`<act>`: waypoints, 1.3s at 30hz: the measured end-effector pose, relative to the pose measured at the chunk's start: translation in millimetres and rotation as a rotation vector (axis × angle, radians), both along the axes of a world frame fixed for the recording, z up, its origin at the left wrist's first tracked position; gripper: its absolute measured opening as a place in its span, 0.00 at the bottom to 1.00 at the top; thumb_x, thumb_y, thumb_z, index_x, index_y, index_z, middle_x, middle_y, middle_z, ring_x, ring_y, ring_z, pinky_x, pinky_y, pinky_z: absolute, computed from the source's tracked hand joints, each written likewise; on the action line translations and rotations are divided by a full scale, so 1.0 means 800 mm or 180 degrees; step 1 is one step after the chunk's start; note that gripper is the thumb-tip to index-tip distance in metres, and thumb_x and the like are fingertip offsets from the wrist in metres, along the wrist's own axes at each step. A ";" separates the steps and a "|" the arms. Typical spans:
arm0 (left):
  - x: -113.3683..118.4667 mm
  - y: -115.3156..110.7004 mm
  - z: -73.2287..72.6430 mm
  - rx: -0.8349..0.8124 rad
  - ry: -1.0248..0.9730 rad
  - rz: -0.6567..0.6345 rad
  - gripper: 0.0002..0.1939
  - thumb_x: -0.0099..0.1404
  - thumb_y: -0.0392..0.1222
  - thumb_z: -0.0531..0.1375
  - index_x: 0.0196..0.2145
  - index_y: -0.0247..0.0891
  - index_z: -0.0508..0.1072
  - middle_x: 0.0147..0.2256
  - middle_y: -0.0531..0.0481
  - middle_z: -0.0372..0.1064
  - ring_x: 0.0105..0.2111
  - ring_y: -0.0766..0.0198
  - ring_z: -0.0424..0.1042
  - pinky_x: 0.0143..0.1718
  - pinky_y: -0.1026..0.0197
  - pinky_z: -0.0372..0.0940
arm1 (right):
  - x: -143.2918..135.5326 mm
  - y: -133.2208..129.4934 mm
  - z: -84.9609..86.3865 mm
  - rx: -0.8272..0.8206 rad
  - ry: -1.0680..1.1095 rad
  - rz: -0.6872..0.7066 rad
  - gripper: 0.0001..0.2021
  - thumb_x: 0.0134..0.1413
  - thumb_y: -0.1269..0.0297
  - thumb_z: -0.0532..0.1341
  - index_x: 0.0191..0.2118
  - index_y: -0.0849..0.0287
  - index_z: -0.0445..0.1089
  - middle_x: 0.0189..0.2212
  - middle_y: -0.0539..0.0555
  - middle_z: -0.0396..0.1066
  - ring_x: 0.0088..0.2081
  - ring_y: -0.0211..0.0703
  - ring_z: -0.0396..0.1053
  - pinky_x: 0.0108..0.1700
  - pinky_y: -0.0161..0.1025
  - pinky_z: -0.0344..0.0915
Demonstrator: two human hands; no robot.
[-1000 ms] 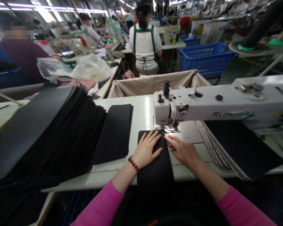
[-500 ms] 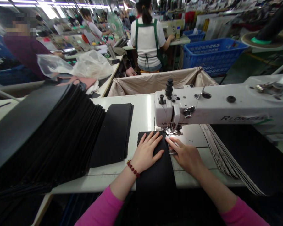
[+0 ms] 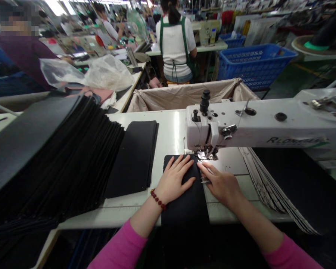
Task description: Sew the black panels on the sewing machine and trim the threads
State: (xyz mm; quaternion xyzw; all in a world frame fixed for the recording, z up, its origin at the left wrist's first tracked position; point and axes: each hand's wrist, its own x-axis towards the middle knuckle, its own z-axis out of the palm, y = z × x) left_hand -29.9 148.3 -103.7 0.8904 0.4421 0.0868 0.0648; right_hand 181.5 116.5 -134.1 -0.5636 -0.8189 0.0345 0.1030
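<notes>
My left hand (image 3: 177, 179) lies flat with its fingers spread on a long black panel (image 3: 184, 213), which looks like leather or synthetic leather. The panel's far right corner reaches the presser foot (image 3: 207, 155) of a white sewing machine (image 3: 252, 125). Beside the panel's right edge, close to the foot, my right hand (image 3: 224, 186) has its fingers curled and pressed together. A small shiny metal tool (image 3: 205, 180), perhaps thread snips, shows under those fingers. Most of it is hidden by the hand. The panel's near end hangs over the table edge.
At left stands a tall stack of black panels (image 3: 53, 160), with a smaller pile (image 3: 134, 160) beside it. Pale-edged black pieces (image 3: 296, 183) lie right, under the machine arm. Behind the table are a cloth-lined bin (image 3: 184, 95), a blue basket (image 3: 254, 65) and a co-worker (image 3: 175, 48).
The view has shifted slightly, so the machine appears a little further right. Both hands and the panel stay almost in place. The co-worker ahead has drawn an arm in.
</notes>
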 end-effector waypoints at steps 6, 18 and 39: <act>-0.001 0.005 0.002 0.0017 -0.0042 -0.0038 0.29 0.69 0.50 0.55 0.64 0.45 0.55 0.66 0.49 0.47 0.67 0.53 0.43 0.67 0.44 0.41 | 0.000 0.000 -0.001 0.0014 0.0050 -0.0029 0.24 0.67 0.61 0.49 0.66 0.47 0.52 0.64 0.52 0.55 0.41 0.45 0.74 0.35 0.40 0.70; -0.006 0.007 0.002 -0.0019 -0.0126 -0.0145 0.26 0.69 0.48 0.55 0.63 0.48 0.58 0.65 0.50 0.50 0.66 0.54 0.47 0.67 0.43 0.42 | 0.002 -0.002 -0.002 0.0056 0.0028 -0.0047 0.24 0.66 0.62 0.51 0.65 0.45 0.53 0.64 0.50 0.55 0.41 0.44 0.73 0.35 0.39 0.69; -0.012 0.008 0.001 -0.0029 -0.0219 -0.0211 0.23 0.69 0.44 0.55 0.61 0.48 0.62 0.63 0.51 0.55 0.64 0.57 0.51 0.68 0.46 0.42 | 0.003 -0.002 -0.004 0.0056 -0.0032 -0.0058 0.23 0.66 0.61 0.50 0.65 0.44 0.53 0.64 0.49 0.55 0.40 0.45 0.73 0.33 0.40 0.69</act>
